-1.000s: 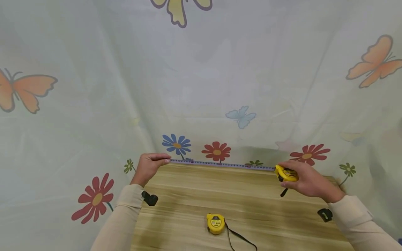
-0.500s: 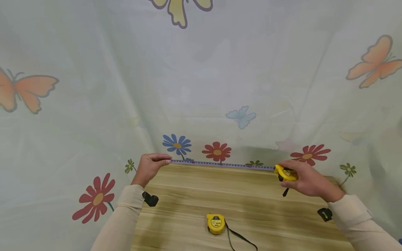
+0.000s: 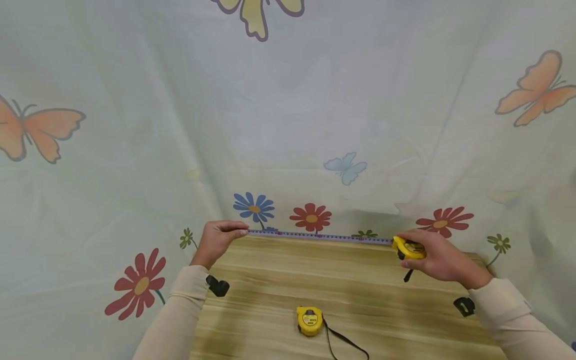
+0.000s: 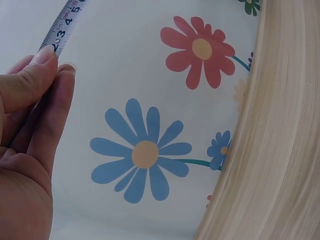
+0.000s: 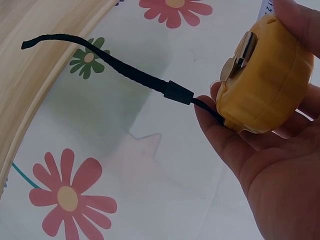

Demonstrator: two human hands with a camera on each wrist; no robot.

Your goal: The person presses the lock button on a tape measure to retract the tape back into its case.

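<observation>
A yellow tape measure [image 3: 411,249] sits in my right hand [image 3: 440,257], gripped between thumb and fingers. Its blade [image 3: 319,236] stretches level across to my left hand [image 3: 217,244], which pinches the free end between thumb and fingertips. In the left wrist view, numbers show on the blade [image 4: 64,31] just past the thumb; its very tip is hidden by the fingers. The right wrist view has the yellow case [image 5: 272,75] in the palm, with a black wrist strap [image 5: 127,70] hanging from it. A second yellow tape measure [image 3: 309,321] lies on the wooden tabletop [image 3: 270,280], nearer me.
A pale sheet [image 3: 292,125] printed with flowers and butterflies rises behind the table and along both sides. The second tape measure's black strap [image 3: 345,341] trails to its right. The table's back edge runs just below the stretched blade.
My left hand has shifted slightly right with the blade's end. My right hand has edged slightly left, so the stretched blade is a little shorter. The tape measure on the table stays put.
</observation>
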